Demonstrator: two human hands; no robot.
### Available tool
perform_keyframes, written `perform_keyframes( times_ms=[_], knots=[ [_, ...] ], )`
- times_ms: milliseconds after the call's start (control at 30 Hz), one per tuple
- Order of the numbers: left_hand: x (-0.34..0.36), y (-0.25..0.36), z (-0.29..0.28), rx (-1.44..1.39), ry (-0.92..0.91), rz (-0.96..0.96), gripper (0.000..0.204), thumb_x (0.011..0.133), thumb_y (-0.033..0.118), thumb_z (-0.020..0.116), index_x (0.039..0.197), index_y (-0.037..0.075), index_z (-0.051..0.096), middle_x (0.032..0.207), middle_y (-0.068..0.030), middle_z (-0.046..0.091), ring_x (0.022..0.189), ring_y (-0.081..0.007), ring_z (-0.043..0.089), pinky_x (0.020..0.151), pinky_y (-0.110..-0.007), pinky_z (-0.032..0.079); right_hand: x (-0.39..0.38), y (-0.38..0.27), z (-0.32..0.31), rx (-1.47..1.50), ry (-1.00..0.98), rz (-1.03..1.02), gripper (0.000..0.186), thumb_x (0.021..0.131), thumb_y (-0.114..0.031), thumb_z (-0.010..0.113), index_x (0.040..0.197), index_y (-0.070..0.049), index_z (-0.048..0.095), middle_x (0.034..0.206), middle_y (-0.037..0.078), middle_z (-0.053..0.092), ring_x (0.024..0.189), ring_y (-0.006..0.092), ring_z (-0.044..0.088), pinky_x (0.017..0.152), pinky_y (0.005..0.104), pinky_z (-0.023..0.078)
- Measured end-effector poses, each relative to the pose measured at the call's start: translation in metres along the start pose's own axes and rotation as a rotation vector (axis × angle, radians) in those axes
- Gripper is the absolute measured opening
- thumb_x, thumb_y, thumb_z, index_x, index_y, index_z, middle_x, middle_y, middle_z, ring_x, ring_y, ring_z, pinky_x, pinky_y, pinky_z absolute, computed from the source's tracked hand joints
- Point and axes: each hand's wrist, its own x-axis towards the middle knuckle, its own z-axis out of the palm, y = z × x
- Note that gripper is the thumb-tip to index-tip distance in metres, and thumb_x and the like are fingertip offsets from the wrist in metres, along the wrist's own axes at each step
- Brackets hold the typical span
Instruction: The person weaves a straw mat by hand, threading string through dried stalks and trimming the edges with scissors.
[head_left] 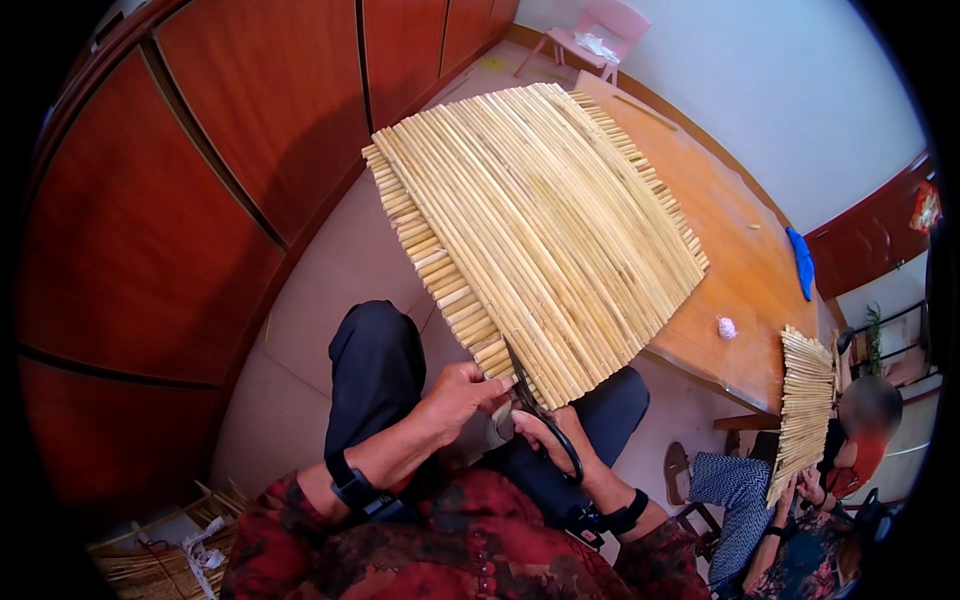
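A large mat of straw-coloured reeds [540,230] slants from my lap onto the table, its two layers of stalks crossing each other. My left hand [455,405] is closed in a pinch at the mat's near corner, thumb and forefinger against the reed ends. Dark scissors [572,458] are gripped in my right hand [550,435], just beside the left. Their blades point away from me, along the mat's near edge by the left fingertips. Whether the blades are on a stalk or a tie is too small to tell.
The mat's far side lies on a wooden table [735,270], with a blue cloth [800,262] and pink string ball [727,327] on it. At right, another person holds a smaller reed mat [803,410]. Loose reeds [150,555] lie lower left. Red-brown cabinets [260,90] line the left; a pink chair [605,35] stands beyond.
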Motion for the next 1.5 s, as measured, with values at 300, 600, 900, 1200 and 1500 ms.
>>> perform_keyframes(
  times_ms=[300,600,900,1200,1500],
  knots=[
    [0.0,0.0,-0.008,0.072,-0.022,-0.15,0.024,0.079,0.021,0.066,0.091,0.002,0.06,0.08,-0.005,0.062,0.069,-0.0122,0.056,0.061,-0.024,0.044,-0.004,0.03,0.014,-0.04,0.168,0.012,0.027,0.08,-0.022,0.063,0.091,0.003,0.061,0.072,0.005,0.06,0.068,0.0095,0.053,0.064,0.0253,0.044],
    [0.004,0.016,-0.013,0.054,0.02,-0.034,0.024,0.078,0.021,0.066,0.09,0.001,0.06,0.077,-0.0054,0.062,0.07,-0.0125,0.06,0.063,-0.023,0.048,-0.003,0.019,0.015,0.017,0.09,-0.016,0.037,0.087,-0.032,0.052,0.102,0.001,0.054,0.074,0.002,0.054,0.063,0.0064,0.048,0.057,0.0199,0.042],
    [0.0,0.013,-0.006,0.081,0.03,-0.015,0.021,0.079,0.018,0.064,0.084,-0.002,0.06,0.072,-0.0073,0.062,0.065,-0.0132,0.06,0.06,-0.023,0.048,0.007,0.032,0.015,0.196,0.032,-0.03,0.041,0.087,-0.033,0.05,0.104,0.005,0.052,0.092,0.009,0.057,0.081,0.0128,0.054,0.069,0.0244,0.045],
    [0.01,0.007,-0.008,0.055,-0.057,-0.007,0.02,0.08,0.016,0.063,0.082,-0.003,0.059,0.074,-0.0093,0.061,0.064,-0.0152,0.06,0.059,-0.026,0.049,0.015,0.026,0.026,0.212,0.086,-0.116,0.036,0.085,-0.033,0.054,0.098,0.001,0.054,0.073,0.001,0.053,0.065,0.0088,0.051,0.058,0.0218,0.041],
    [0.011,0.0,-0.006,0.075,0.018,0.024,0.021,0.079,0.017,0.064,0.081,-0.003,0.059,0.071,-0.0078,0.061,0.061,-0.0147,0.06,0.056,-0.026,0.05,0.011,0.018,0.03,0.08,0.169,-0.188,0.032,0.088,-0.03,0.048,0.087,0.001,0.054,0.071,0.003,0.052,0.064,0.0099,0.049,0.058,0.0219,0.039]
  ],
)
